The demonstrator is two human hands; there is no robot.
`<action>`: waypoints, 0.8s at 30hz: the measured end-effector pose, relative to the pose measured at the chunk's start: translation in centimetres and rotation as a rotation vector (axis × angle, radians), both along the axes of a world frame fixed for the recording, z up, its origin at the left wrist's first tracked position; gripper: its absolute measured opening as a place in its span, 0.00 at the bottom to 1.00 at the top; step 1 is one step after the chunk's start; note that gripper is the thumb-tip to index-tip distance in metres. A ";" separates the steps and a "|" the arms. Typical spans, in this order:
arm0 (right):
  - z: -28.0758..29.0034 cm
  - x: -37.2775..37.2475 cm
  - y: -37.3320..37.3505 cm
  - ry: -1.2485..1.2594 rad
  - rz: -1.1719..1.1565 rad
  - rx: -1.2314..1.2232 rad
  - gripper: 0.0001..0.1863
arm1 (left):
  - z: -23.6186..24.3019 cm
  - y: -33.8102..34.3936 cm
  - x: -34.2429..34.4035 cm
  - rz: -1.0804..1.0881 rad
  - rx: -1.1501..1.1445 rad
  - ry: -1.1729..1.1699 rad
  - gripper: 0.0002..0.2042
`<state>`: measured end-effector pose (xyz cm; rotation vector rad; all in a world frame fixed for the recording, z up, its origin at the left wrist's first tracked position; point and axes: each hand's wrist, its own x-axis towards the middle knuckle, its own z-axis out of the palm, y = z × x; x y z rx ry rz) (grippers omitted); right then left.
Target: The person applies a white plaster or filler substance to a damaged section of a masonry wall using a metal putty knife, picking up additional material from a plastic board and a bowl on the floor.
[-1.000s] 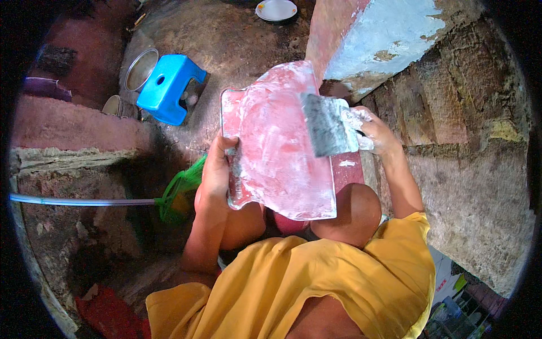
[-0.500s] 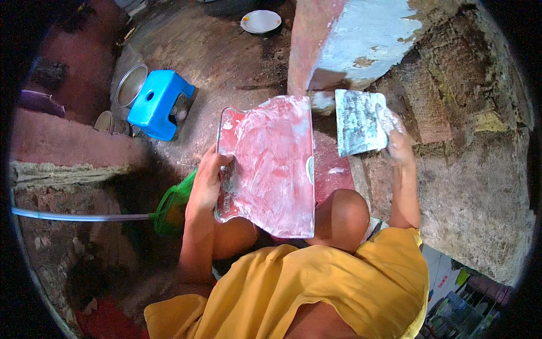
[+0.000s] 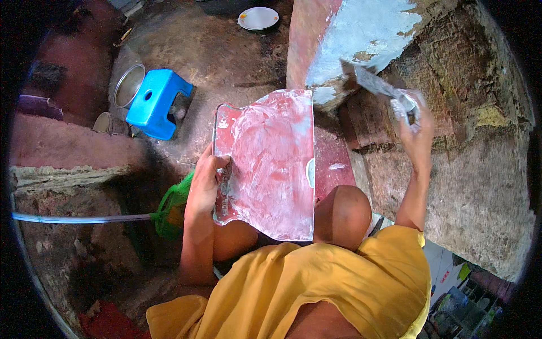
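Note:
My left hand grips the left edge of a red board, its thumb on top. White paste is smeared over most of the board, which lies above my knees. Off to the right, near the wall, my right hand is closed round the handle of a flat trowel. The trowel is tilted so its blade shows nearly edge-on, and its far end is blurred. White paste coats my right fingers. The wall is patched with pale blue-white coating, with rough brown surface beside it.
A blue plastic stool stands at the left beside a round metal-rimmed pan or lid. Farther away lies a white plate. Green netting and a pale pipe are by my left arm. A rack with dishes shows at the lower right.
My right hand has moved up and right with the trowel, turning its blade from face-on to nearly edge-on. The board in my left hand has barely shifted.

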<state>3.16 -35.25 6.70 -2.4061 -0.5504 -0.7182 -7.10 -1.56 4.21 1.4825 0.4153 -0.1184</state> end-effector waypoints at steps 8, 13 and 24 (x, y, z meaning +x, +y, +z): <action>2.6 1.2 1.1 -0.031 0.114 -0.342 0.18 | 0.7 -0.7 0.1 -0.019 -0.051 0.018 0.17; 2.6 2.6 1.5 -0.089 0.061 -0.401 0.20 | 0.3 -0.8 -0.3 0.072 -0.020 0.001 0.18; 3.2 3.9 1.6 0.005 0.019 -0.389 0.20 | -0.2 -0.5 -0.1 0.031 -0.122 -0.001 0.19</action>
